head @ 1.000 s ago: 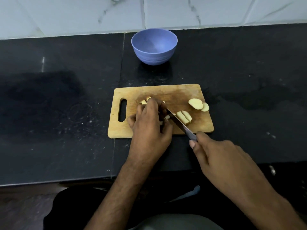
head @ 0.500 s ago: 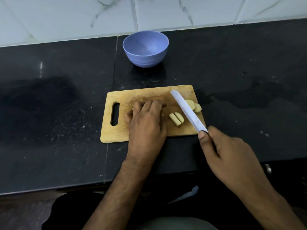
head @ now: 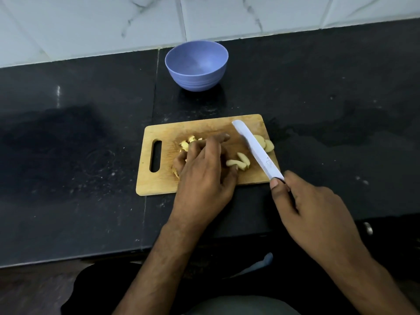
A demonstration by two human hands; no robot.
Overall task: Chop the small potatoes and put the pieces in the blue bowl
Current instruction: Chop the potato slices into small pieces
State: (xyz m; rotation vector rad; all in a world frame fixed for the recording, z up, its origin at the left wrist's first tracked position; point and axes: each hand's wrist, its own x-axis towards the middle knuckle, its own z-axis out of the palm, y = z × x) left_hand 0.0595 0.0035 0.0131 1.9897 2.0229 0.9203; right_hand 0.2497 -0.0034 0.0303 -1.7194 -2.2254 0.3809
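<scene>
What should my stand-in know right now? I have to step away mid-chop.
Left hand rests curled over the chopped pieces on the cutting board.
Right hand grips the knife, blade lying above the board.
Slices and two halves lie uncut at the board's right.
Blue bowl behind the board holds nothing.
Left: finish chopping, then move every piece into the bowl.

The knife [head: 256,149] no longer cuts beside the left hand [head: 202,176]; its blade now lies flat-side up, slanting across the right part of the cutting board [head: 159,183], over the potato halves [head: 264,143]. The left hand's curled fingers now uncover more of the chopped pieces [head: 187,143].
</scene>
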